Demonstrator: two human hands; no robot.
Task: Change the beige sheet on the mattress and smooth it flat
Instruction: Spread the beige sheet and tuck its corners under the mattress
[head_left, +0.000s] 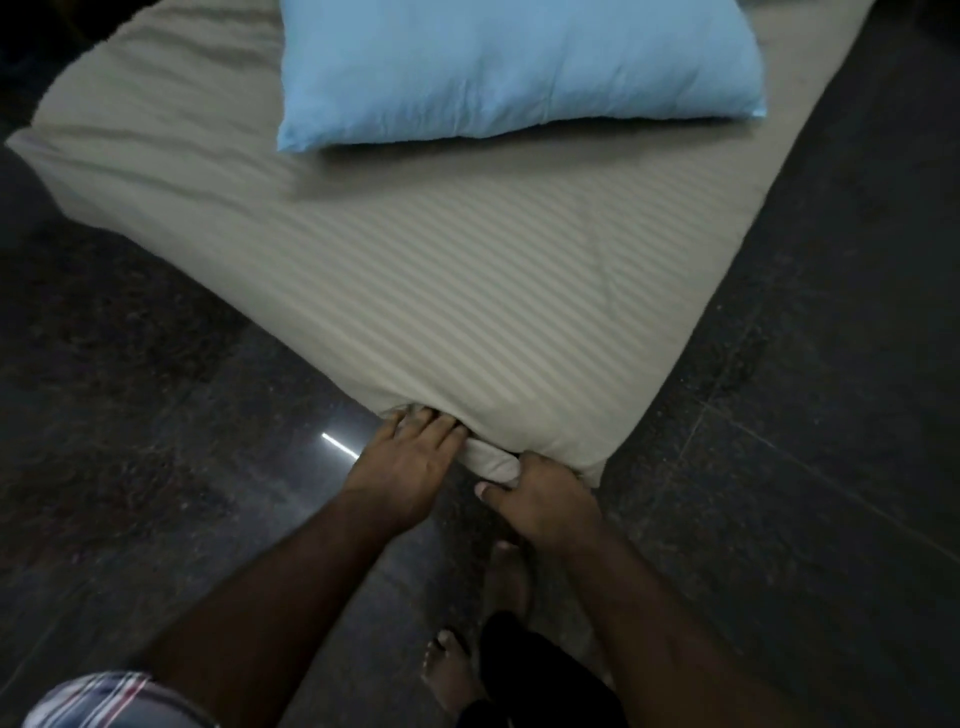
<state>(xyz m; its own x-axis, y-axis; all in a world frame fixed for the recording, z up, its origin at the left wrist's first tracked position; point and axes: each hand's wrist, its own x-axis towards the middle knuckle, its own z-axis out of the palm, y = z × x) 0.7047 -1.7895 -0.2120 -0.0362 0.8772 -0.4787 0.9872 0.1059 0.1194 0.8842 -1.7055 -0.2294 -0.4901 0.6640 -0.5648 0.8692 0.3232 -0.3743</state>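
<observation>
My right hand (540, 499) grips the bunched beige sheet (441, 291) at the mattress's (587, 457) near corner; my left hand's (410, 457) fingers, flat and open, press beside it. The mattress runs lengthwise away from me.

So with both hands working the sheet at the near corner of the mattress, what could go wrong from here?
1. The right hand grips a loose roll of sheet; tucked in bunched, it may leave a lump at the corner.
2. Pulling here could drag the fabric under the blue pillow and deepen the wrinkles at the far left edge.
3. The left hand only presses with flat fingers, so the fabric may slip back out.
</observation>
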